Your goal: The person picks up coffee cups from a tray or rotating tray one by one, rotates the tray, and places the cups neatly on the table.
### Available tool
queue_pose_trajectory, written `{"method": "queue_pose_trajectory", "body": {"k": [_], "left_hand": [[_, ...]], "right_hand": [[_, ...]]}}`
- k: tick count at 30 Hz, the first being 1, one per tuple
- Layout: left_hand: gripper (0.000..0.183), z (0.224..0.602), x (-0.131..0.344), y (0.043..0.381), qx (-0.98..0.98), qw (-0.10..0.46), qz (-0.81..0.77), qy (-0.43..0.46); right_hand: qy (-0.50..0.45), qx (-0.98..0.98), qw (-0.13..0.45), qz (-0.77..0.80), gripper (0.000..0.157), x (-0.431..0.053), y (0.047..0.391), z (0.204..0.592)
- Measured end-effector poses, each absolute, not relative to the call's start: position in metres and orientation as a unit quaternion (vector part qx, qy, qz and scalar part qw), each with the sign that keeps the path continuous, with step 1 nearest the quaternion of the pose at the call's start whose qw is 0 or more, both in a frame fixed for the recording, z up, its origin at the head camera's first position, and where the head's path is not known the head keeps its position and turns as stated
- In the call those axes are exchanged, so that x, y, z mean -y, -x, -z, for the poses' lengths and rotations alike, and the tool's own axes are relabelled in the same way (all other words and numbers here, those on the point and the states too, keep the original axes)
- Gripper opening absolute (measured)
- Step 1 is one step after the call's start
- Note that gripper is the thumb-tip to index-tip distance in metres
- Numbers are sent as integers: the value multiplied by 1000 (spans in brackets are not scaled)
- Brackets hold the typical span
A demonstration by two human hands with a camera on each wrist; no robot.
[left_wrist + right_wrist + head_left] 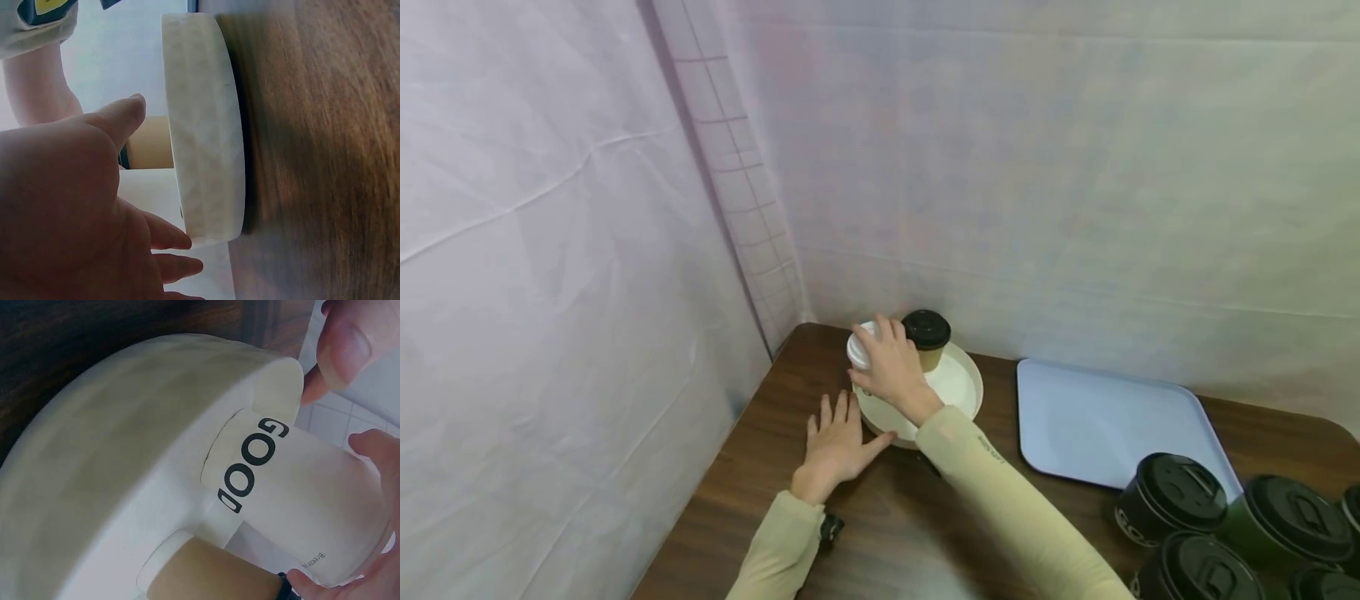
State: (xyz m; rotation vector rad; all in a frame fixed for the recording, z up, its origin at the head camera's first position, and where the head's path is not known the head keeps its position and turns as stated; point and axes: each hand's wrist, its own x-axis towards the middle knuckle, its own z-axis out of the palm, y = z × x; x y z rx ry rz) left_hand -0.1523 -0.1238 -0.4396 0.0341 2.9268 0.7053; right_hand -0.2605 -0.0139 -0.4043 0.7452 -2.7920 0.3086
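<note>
My right hand (891, 367) grips a white paper cup (306, 487) near its white lid (857, 352), fingers and thumb spread around it. Black "GOOD" lettering shows on the cup, which stands in a round cream tray (961, 385) with a faceted side wall (206, 137). Beside it in the same tray stands a brown paper cup (212, 572) with a black lid (927, 328). My left hand (837, 442) lies at the tray's near left edge, fingers extended, fingertips right at the rim.
A pale blue rectangular tray (1105, 421) lies to the right on the brown wooden table (880, 542). Several dark cups with black lids, among them a black cup (1172, 498) and a green cup (1285, 521), crowd the front right. White cloth walls (1037, 183) enclose the back and left.
</note>
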Motion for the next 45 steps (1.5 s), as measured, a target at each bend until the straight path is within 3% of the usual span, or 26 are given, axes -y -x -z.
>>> {"method": "queue_pose_trajectory", "body": {"k": [17,45], "left_hand": [[97,444,120,156,-970,64,-233,-17],[104,444,114,147,-974,47,-222,-13]], "right_hand": [[-263,941,150,-151,68,3,257,414],[-245,921,225,-202,66,-49,217,398]]}}
